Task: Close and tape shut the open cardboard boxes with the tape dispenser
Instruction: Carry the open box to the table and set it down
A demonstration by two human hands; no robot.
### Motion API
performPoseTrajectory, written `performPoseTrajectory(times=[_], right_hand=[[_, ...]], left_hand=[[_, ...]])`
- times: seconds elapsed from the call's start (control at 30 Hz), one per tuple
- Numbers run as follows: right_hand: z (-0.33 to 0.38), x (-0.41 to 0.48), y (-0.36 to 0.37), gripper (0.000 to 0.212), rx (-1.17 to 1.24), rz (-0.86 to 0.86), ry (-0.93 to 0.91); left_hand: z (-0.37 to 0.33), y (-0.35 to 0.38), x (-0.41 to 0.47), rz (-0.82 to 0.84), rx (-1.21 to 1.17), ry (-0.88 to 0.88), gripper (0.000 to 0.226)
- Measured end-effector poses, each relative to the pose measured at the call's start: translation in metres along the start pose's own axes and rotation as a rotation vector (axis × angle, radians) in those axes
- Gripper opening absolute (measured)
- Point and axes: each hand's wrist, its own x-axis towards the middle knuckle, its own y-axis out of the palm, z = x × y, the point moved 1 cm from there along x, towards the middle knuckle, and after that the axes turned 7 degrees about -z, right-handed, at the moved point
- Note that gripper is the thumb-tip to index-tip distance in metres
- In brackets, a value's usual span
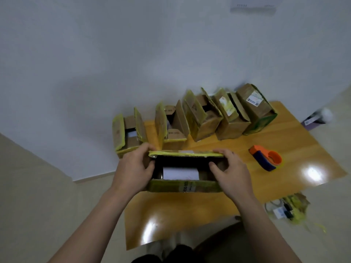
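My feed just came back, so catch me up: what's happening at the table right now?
A person grips the open cardboard box by its two ends, left hand on the left end, right hand on the right, on the wooden table. Its top is not closed; a white-labelled item shows inside. The tape dispenser lies untouched to the right. More open boxes stand in a row behind.

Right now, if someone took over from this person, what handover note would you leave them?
Left hand grips the left end of the near box; right hand grips its right end.
That box is open, something white inside.
Tape dispenser lies on the table to the right, untouched.
Back row of boxes: most flaps up.
Done: nothing closed on the near box.
Left: fold its flaps, tape it, then the rest.
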Motion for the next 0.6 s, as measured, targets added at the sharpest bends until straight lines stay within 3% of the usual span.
performPoseTrajectory(times=[0.6], right_hand=[[-0.072, 0.117, 0.006, 0.037, -0.077, 0.078, -0.017]], left_hand=[[-0.025, 0.111, 0.076, 0.076, 0.002, -0.081, 0.031]])
